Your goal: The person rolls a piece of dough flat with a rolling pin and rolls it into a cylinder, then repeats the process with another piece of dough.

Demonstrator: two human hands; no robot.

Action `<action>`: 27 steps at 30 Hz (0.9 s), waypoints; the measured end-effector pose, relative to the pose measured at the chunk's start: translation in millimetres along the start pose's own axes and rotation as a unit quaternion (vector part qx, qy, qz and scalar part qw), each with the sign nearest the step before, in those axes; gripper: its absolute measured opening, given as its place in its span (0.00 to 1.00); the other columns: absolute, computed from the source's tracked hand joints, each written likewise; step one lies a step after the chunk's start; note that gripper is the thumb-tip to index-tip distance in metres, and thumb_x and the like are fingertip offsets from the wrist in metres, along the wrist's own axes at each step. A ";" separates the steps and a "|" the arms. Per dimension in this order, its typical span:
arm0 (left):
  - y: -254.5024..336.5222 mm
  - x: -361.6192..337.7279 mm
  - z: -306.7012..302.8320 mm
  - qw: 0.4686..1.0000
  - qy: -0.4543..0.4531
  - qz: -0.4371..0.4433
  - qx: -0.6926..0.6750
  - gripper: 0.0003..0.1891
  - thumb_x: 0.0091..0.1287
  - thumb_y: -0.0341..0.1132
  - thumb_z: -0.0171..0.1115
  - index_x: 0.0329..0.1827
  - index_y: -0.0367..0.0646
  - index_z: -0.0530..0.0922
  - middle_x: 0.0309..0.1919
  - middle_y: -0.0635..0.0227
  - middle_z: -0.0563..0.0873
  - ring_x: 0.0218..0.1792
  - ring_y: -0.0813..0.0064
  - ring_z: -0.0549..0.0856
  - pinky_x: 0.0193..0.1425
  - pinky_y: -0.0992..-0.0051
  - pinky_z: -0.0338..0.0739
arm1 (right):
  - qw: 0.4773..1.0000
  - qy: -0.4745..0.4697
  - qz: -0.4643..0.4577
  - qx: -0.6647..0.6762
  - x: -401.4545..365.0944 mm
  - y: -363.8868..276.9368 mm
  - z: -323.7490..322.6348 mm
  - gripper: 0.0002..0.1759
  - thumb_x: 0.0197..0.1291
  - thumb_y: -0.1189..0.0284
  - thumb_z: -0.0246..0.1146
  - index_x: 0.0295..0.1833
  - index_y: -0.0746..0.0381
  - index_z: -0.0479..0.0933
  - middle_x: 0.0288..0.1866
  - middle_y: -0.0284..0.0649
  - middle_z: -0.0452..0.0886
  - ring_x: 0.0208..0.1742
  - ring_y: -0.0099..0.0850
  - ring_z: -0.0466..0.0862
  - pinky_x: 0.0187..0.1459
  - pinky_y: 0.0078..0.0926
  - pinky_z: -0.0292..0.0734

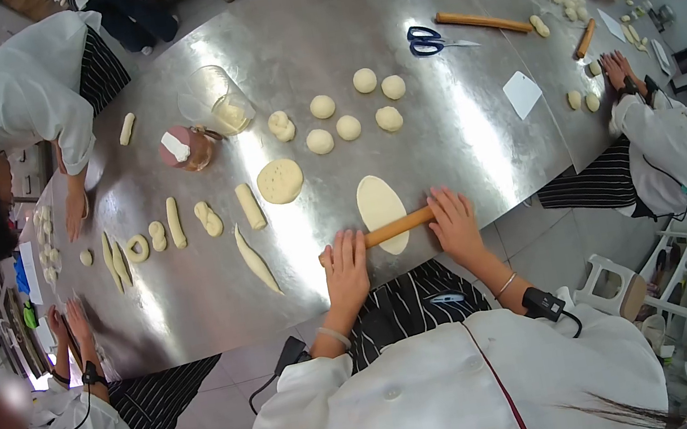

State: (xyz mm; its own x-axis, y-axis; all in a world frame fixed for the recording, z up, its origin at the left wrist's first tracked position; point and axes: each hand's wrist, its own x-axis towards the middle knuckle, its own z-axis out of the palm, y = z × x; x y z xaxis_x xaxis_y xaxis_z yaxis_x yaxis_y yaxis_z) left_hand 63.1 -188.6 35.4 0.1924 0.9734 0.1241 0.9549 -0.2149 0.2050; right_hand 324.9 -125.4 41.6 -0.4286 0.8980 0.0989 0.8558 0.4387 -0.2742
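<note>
Under both my hands a wooden rolling pin (398, 227) lies across a flat oval of dough (379, 199) on the steel table. My left hand (346, 270) holds the pin's left end. At its right end my right hand (456, 227) grips the pin, fingers reaching over the wood. Ahead and to the left is a round flat piece of dough (281, 181). A long tapered dough strip (257, 261) lies left of my left hand. Several dough balls (348, 127) sit beyond the rolled oval.
Shaped dough pieces (174, 223) line the left side. A clear container (228, 111) and a jar with a pinkish lid (187, 148) stand behind them. Blue-handled scissors (427, 41), another rolling pin (482, 22) and a white scraper (522, 94) lie right. Other people work around the steel table (289, 51).
</note>
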 end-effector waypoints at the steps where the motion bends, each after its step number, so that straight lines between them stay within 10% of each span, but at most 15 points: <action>1: 4.4 -3.3 3.3 1.000 -0.003 -0.001 -0.001 0.29 0.67 0.37 0.55 0.72 0.39 0.70 0.69 0.57 0.72 0.73 0.58 0.68 0.75 0.53 0.58 | 1.000 -0.011 0.005 0.002 -4.9 -4.2 4.1 0.36 0.57 0.62 0.68 0.70 0.62 0.69 0.76 0.42 0.66 0.78 0.43 0.61 0.75 0.55 0.50; 14: 8.4 47.5 11.7 0.991 -0.028 -0.096 -0.088 0.39 0.65 0.51 0.63 0.77 0.44 0.64 0.79 0.59 0.61 0.80 0.49 0.53 0.79 0.40 0.39 | 0.995 -0.031 0.092 0.020 39.1 -25.1 18.6 0.45 0.60 0.51 0.65 0.79 0.55 0.60 0.83 0.44 0.53 0.82 0.52 0.51 0.74 0.67 0.42; 27: -7.0 99.7 7.7 0.992 -0.015 -0.121 -0.019 0.38 0.64 0.57 0.62 0.76 0.48 0.67 0.77 0.57 0.63 0.80 0.52 0.55 0.75 0.32 0.42 | 0.994 -0.004 0.092 -0.060 94.0 -22.2 16.8 0.40 0.63 0.49 0.62 0.77 0.53 0.63 0.82 0.42 0.56 0.81 0.53 0.52 0.73 0.69 0.44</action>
State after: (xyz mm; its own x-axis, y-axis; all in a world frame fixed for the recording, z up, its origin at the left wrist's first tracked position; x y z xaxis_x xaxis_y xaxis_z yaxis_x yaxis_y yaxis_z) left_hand 77.4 -89.5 38.8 -0.0347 0.9987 0.0381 0.9649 0.0236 0.2616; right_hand 260.7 -51.2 40.9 -0.2642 0.9632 0.0492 0.9479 0.2688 -0.1711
